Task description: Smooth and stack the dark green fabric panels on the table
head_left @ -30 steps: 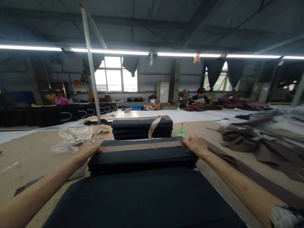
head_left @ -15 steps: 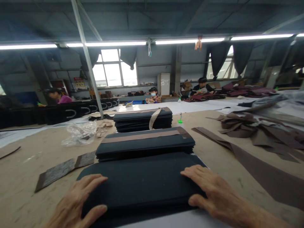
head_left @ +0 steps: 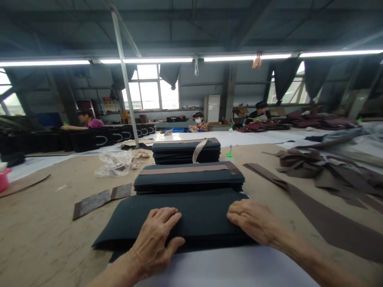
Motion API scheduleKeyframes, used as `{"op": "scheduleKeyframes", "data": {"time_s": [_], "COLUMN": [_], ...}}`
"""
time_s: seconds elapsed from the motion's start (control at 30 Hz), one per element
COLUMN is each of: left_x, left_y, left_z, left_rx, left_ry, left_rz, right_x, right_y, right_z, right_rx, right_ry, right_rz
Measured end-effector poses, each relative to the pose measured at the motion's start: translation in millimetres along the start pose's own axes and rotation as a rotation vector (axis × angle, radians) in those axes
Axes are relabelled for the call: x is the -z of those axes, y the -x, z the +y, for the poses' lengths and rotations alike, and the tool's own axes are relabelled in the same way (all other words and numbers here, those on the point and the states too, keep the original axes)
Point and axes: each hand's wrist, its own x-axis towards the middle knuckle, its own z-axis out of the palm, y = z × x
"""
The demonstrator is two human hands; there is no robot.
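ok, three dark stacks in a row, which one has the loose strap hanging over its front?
The far stack: a tan strap droops over its front. The middle stack has only a flat band; both hands press the near stack.

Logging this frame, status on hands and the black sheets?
Left hand flat on black folded sheet, fingers spread. Right hand flat on same sheet. Banded stack just beyond, nothing on top of the sheet.

The tan worktable (head_left: 44,223) carries dark fabric stacks (head_left: 187,179), brown strips (head_left: 299,199) and crumpled plastic (head_left: 113,163).
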Motion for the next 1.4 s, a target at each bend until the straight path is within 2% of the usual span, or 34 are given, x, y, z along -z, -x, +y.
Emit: {"op": "scheduleKeyframes", "data": {"time_s": [0.13, 0.3, 0.37, 0.43, 0.57, 0.63, 0.77, 0.93, 1.17, 1.27, 1.4], "left_x": [-9.1, -13.8, -12.2, -8.2, 1.9, 5.3, 8.0, 6.5, 8.0, 6.9, 2.3], "left_y": [-5.2, -0.4, -1.1, -3.5, -8.1, -9.3, -10.2, -11.8, -9.3, -5.7, -7.5], "left_z": [-1.0, -16.0, -17.5, -15.1, -4.7, -0.6, 0.3, -5.2, -6.4, -8.2, -12.5], "left_rx": [-0.045, -0.191, -0.227, -0.210, -0.080, -0.037, -0.025, -0.107, -0.176, -0.191, -0.119], "left_ry": [-0.024, -0.132, -0.172, -0.185, -0.139, -0.129, -0.140, -0.184, -0.255, -0.259, -0.236], "left_rz": [0.002, 0.126, 0.138, 0.073, -0.128, -0.168, -0.192, -0.201, -0.176, -0.155, -0.103], "right_x": [4.2, -2.1, -2.0, 1.5, 10.7, 12.3, 12.2, 16.1, -2.7, -5.7, 11.6], "right_y": [1.8, 10.6, 11.1, 10.8, 10.8, 10.1, 4.6, -1.8, 7.3, 5.3, -7.0], "right_z": [-14.7, -8.9, -5.5, -4.2, -8.0, -10.4, -8.6, -3.8, -11.5, -10.0, -11.9], "right_rx": [-0.085, 0.035, 0.057, 0.072, 0.073, 0.069, 0.072, 0.132, 0.335, 0.277, 0.085], "right_ry": [0.002, -0.081, -0.087, -0.099, -0.094, -0.075, -0.029, 0.047, 0.230, 0.213, 0.183], "right_rz": [0.000, 0.002, 0.005, -0.002, -0.015, -0.025, -0.044, -0.061, -0.026, 0.001, 0.094]}}
